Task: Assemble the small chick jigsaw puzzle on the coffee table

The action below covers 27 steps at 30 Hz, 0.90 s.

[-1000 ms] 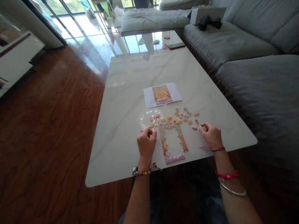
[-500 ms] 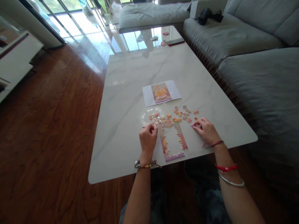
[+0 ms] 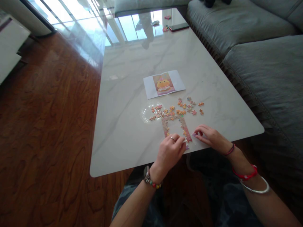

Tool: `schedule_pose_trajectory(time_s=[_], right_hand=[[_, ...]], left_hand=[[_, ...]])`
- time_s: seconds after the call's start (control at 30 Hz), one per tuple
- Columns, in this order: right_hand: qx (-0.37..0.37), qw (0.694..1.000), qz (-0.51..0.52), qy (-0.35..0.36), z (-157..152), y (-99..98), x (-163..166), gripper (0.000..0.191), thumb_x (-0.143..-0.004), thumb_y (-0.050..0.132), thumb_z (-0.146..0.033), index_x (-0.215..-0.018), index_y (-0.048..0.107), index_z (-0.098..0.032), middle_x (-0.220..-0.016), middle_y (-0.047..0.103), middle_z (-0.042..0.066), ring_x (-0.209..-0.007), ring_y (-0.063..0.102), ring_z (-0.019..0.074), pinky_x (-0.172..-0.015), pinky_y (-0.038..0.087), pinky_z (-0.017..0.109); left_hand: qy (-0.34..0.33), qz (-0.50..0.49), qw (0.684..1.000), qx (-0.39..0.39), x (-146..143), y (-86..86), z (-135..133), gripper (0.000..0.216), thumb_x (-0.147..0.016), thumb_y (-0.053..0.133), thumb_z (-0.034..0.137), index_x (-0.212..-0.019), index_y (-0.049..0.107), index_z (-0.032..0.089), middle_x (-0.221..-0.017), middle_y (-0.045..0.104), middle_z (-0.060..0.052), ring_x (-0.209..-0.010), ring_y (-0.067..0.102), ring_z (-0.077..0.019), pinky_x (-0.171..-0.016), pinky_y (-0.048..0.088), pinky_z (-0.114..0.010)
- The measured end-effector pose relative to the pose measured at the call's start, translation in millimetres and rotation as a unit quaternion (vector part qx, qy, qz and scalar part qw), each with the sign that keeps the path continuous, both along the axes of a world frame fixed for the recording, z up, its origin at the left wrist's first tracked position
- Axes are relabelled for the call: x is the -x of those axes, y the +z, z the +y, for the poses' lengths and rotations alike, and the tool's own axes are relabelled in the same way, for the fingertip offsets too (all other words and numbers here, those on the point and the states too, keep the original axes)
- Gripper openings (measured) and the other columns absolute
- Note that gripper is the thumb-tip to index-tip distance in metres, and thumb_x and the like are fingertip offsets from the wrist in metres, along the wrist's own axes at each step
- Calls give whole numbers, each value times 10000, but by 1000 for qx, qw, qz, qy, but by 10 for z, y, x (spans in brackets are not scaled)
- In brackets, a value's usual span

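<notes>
A partly joined jigsaw puzzle lies near the table's front edge, its border strips standing around a bare middle. My left hand is over the lower part of this border and hides much of it. Its fingers are closed, with the tips by the lower right corner; what they hold, if anything, I cannot make out. Just right of the puzzle, my right hand pinches a small purplish puzzle piece between thumb and finger. Several loose puzzle pieces in orange, pink and grey are scattered beyond the border.
Behind the pieces lies a creased paper sheet with a pumpkin picture. A dark flat device and small colourful items are at the far end of the white marbled table. A grey sofa runs along the right.
My left hand has moved right and nearer, from beside the loose pieces to over the puzzle's lower border. My right hand stays beside the puzzle, still pinching the piece. The view has tilted down.
</notes>
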State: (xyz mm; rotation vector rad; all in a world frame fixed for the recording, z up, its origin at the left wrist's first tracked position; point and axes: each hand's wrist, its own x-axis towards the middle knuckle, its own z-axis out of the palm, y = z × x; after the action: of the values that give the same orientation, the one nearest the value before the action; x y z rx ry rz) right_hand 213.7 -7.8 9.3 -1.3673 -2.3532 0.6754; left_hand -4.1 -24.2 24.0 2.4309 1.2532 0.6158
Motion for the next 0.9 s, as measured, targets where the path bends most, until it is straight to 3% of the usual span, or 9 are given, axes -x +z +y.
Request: schedule_pose_trajectory(time_s=[0.13, 0.23, 0.5, 0.9], right_hand=[[-29, 999, 20, 25, -270, 26, 98, 170, -848, 418, -248, -898, 566, -183, -864, 596, 59, -773, 565, 143, -715, 481, 285], [-66, 996, 25, 48, -326, -2, 143, 190, -850, 414, -227, -905, 593, -193, -902, 618, 67, -822, 579, 151, -740, 489, 295], [-118, 990, -22, 77, -334, -40, 164, 194, -847, 435, -210, -867, 627, -190, -890, 640, 63, -808, 576, 148, -697, 483, 283], [-126, 988, -49, 69, -375, -23, 206, 234, -859, 401, -193, -881, 634, -199, -862, 621, 63, -787, 553, 144, -696, 460, 277]], left_hand=[[-36, 52, 998, -14, -113, -27, -362, 257, -824, 420, 217, -1057, 523, 185, -1028, 576, -67, -964, 518, -182, -820, 441, -323], [-37, 77, 996, -16, -131, -99, -479, 324, -822, 419, 213, -1131, 490, 149, -1115, 554, -94, -1052, 489, -194, -874, 437, -330], [-40, 114, 992, -39, -136, -176, -520, 344, -820, 416, 172, -1153, 484, 117, -1147, 551, -108, -1079, 487, -209, -898, 443, -341], [-28, 143, 987, -62, -161, -253, -556, 401, -816, 409, 133, -1217, 429, 121, -1163, 543, -105, -1106, 473, -202, -908, 435, -340]])
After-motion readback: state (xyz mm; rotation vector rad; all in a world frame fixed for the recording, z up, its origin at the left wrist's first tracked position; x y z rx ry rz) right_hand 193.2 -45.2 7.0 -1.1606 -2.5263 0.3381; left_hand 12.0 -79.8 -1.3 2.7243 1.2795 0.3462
